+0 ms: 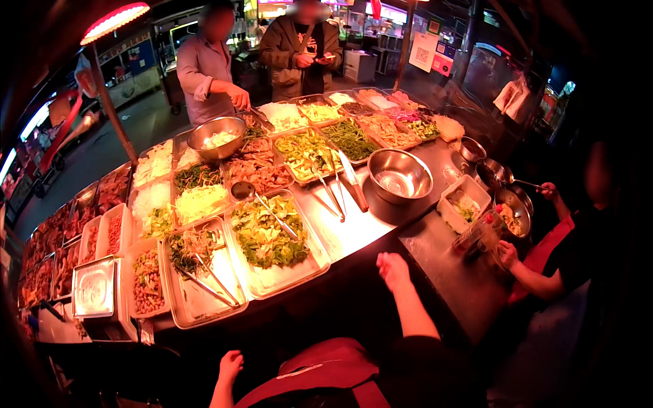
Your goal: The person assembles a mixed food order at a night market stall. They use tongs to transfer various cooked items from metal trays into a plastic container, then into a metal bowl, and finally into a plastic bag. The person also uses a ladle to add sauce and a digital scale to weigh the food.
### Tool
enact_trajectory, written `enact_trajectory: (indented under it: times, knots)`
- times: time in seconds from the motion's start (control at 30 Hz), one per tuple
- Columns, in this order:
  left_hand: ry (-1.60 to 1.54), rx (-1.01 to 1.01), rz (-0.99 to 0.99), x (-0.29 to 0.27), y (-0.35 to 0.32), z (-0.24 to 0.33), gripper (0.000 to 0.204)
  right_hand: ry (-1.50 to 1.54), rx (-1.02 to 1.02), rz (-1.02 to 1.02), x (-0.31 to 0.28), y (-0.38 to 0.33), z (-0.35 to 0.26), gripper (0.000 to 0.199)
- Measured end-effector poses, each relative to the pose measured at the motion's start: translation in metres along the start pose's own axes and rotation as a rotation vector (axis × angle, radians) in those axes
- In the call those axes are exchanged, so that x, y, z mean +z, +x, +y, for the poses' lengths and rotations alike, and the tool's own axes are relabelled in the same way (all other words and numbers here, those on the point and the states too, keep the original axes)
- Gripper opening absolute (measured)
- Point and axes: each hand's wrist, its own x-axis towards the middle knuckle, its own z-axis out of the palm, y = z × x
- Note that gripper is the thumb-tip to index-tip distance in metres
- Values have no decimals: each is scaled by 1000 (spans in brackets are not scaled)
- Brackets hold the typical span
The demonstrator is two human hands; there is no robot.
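My right hand (393,266) is raised past the front edge of the metal counter (364,234), fingers curled in, with nothing seen in it. Low by my red apron (326,370), my left hand (231,364) is also curled and appears to hold nothing. Beyond my right hand lie a knife (353,182) and metal tongs (332,197), with an empty steel bowl (400,178) beside them. Cut leafy greens (269,234) fill a tray to the left, a ladle (279,217) resting across it. Another pair of tongs (209,282) lies in the neighbouring tray of sprouts and greens.
Many food trays spread toward the far side. A customer (211,68) holds tongs over them near a steel bowl (218,139); another person (303,51) stands alongside. At right, a co-worker (544,265) handles a bowl (513,211) near a white tub (464,202). A lamp post (112,102) rises at left.
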Motion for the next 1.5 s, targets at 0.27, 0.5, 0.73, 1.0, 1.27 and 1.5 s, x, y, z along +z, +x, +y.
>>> enact_trajectory:
  times: [0.27,0.5,0.73,1.0,1.27,1.5]
  knots:
    - [278,48,-587,79,49,43,35,-893,138,-496,-7,-140,151,30]
    - [439,298,-781,56,20,31,39,-862,574,-933,-18,-147,138,50]
    - [699,294,-645,-22,-43,70,40,-990,384,-1071,-16,-135,62,49]
    - [710,261,-628,-29,-78,69,41,-1501,-228,-1584,-11,-109,0,77]
    - [692,273,-651,-3,-70,73,43,-1711,-450,-1748,41,-38,9,40]
    - [714,276,-636,3,-78,76,44,-1394,-953,-660,221,46,30,15]
